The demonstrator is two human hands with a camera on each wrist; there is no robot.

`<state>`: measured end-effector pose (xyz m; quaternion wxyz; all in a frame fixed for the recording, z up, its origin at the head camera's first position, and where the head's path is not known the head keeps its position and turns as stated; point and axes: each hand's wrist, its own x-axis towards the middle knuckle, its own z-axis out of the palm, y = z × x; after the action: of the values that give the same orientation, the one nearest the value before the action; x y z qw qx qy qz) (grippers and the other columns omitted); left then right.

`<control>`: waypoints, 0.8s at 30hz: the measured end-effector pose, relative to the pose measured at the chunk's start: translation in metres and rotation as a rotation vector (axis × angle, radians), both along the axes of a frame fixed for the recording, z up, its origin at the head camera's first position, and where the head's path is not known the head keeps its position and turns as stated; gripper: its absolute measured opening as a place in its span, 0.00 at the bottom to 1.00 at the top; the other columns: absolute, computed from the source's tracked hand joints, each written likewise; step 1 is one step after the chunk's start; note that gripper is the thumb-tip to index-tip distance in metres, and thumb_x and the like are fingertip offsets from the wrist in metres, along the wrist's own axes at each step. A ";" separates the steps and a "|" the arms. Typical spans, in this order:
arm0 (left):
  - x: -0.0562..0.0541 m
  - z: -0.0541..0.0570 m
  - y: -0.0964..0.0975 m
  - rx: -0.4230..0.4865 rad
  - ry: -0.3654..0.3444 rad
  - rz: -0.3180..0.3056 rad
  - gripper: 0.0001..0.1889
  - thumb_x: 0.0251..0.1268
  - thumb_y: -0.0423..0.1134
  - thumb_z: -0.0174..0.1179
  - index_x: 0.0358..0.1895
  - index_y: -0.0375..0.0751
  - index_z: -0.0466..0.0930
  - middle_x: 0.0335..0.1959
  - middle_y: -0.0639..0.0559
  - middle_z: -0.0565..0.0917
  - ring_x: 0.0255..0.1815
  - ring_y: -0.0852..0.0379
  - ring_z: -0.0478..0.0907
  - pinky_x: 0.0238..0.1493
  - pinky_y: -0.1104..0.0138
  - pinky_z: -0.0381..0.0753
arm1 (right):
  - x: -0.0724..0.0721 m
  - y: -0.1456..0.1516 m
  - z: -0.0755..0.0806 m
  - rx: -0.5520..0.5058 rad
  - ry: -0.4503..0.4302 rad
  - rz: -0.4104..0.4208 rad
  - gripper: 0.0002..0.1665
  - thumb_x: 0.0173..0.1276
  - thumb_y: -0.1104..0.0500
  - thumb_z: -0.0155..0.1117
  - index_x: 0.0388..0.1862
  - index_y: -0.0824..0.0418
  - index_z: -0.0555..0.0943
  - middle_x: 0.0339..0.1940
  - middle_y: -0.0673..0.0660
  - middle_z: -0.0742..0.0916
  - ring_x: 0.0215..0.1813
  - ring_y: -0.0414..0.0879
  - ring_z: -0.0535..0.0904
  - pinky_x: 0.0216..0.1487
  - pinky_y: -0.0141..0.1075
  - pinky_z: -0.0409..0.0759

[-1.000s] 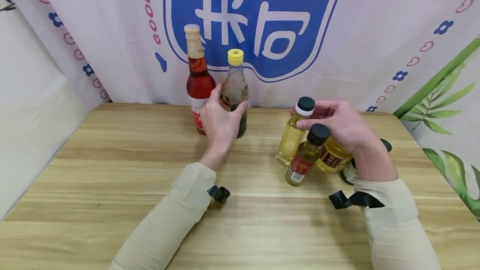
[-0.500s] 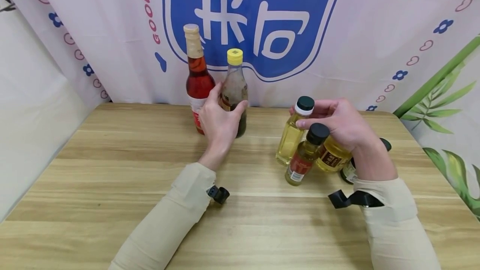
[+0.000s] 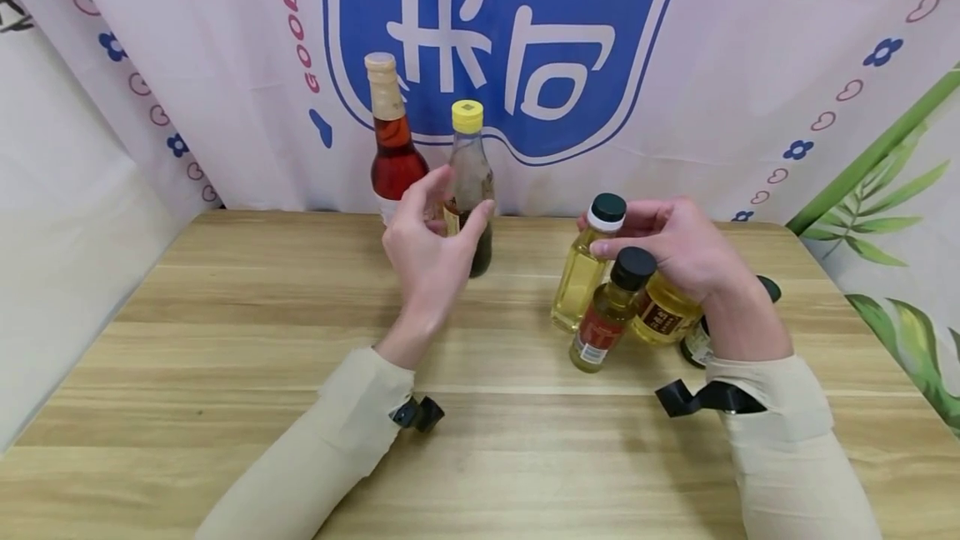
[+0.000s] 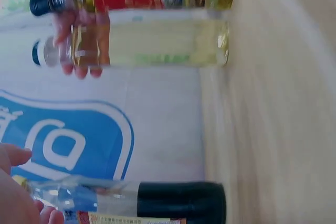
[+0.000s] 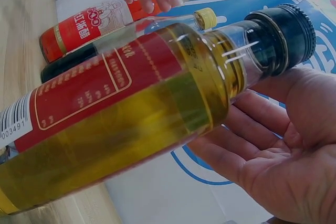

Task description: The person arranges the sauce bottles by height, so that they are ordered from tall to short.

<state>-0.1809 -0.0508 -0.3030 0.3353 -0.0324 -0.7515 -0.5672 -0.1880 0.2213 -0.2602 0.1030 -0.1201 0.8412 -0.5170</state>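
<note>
Standing upright on the table [image 3: 510, 440], six bottles are noted, split into two groups. The right hand [image 3: 678, 244] holds the neck of the green-capped bottle [image 3: 588, 273], thumb on the near side and fingers behind it; whether its base bears fully on the wood cannot be confirmed. The left hand [image 3: 429, 244] is set wide, thumb and fingers well parted around the yellow-capped bottle [image 3: 472, 173]; contact with the glass cannot be told.

Principal hazard, in my judgement: crowding on the right. The black-capped bottle [image 3: 603, 332] stands just in front of the green-capped bottle and partly overlaps it in view, so a sideways pull at the neck could knock it over. The oil bottle [image 3: 663, 315] lies under the right palm and the dark bottle [image 3: 699, 348] behind the right wrist; a dropped forearm could tip either one.

Second hazard: a high hold. Gripped only at the neck, the green-capped bottle could swing at the base, or slip if the glass is oily.

Third: the red bottle [image 3: 397, 165], tall and close to the left fingers, could topple against the cloth [image 3: 262, 132] if the knuckles catch it.
</note>
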 end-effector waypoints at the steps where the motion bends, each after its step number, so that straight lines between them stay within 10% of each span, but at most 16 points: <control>1: 0.004 -0.001 0.000 0.005 -0.005 -0.030 0.28 0.64 0.41 0.77 0.65 0.38 0.82 0.59 0.44 0.88 0.55 0.47 0.84 0.50 0.49 0.87 | 0.000 0.000 0.000 0.002 0.003 -0.001 0.26 0.69 0.52 0.78 0.64 0.57 0.87 0.54 0.46 0.93 0.57 0.42 0.89 0.56 0.34 0.86; 15: 0.048 -0.022 0.031 0.132 -0.222 -0.496 0.26 0.60 0.35 0.79 0.62 0.41 0.83 0.58 0.45 0.89 0.57 0.51 0.87 0.53 0.61 0.90 | -0.002 0.000 -0.002 -0.011 0.048 0.022 0.25 0.70 0.55 0.77 0.63 0.60 0.87 0.51 0.44 0.94 0.54 0.42 0.89 0.53 0.34 0.86; 24: 0.060 -0.031 0.059 0.078 -0.349 -0.594 0.27 0.58 0.40 0.81 0.61 0.44 0.86 0.56 0.51 0.91 0.58 0.53 0.88 0.55 0.55 0.90 | -0.002 0.000 -0.004 -0.033 0.052 0.034 0.24 0.70 0.54 0.77 0.62 0.60 0.87 0.52 0.44 0.94 0.55 0.41 0.90 0.50 0.32 0.87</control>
<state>-0.1211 0.0084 -0.3344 0.0230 -0.1395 -0.7331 -0.6653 -0.1897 0.2212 -0.2638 0.0880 -0.1496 0.8327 -0.5258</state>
